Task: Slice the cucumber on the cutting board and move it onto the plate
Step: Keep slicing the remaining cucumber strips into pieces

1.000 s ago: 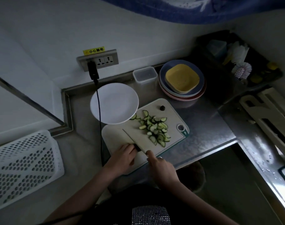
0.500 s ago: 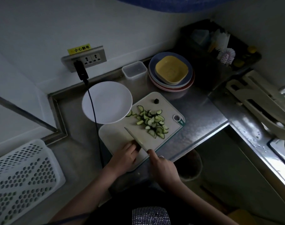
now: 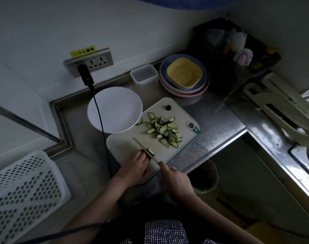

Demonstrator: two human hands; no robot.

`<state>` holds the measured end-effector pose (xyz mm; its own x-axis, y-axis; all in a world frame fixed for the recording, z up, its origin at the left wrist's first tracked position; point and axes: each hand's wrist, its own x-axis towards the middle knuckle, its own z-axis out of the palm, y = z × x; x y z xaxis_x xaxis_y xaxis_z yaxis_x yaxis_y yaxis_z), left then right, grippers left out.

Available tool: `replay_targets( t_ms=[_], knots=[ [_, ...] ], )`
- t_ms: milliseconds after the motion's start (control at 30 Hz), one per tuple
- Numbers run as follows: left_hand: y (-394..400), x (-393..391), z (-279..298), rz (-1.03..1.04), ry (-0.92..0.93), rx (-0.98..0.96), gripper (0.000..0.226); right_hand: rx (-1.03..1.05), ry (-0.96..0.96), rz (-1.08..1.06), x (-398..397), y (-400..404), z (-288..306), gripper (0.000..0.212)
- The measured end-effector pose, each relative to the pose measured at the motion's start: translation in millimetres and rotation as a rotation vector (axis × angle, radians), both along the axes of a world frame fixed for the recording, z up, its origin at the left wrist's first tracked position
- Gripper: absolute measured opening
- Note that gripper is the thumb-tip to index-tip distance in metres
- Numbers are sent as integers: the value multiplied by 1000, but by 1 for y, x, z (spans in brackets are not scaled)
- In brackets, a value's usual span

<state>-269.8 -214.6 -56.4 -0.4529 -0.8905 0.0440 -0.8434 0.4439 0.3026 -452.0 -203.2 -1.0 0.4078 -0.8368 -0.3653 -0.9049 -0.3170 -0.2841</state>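
A white cutting board (image 3: 125,144) lies on the steel counter. Several cucumber slices (image 3: 163,130) are heaped on its far right part, and a dark stem end (image 3: 168,107) sits near its far edge. My left hand (image 3: 135,167) presses down a short cucumber stub (image 3: 150,151) at the near side of the board. My right hand (image 3: 175,180) grips the handle of a knife (image 3: 144,149), whose blade rests against the stub's cut face. An empty white plate (image 3: 115,110) overlaps the board's far left corner.
A black cable (image 3: 102,127) runs from the wall socket across the plate to me. Behind the board stand a clear tub (image 3: 144,74) and stacked plates with a yellow bowl (image 3: 184,74). A white perforated basket (image 3: 23,191) lies left; a sink rack (image 3: 280,110) lies right.
The knife blade has gone from tilted flat to edge-down at the cucumber stub. The stub's cut end now shows beside my left fingers. The camera shifted slightly.
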Motion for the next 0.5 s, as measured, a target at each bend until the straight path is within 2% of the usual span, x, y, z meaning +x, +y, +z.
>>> replay_targets(
  t_ms=[500],
  knots=[
    [0,1,-7,20,-12,0,56,20,-12,33,0,-4,-1,38]
  ],
)
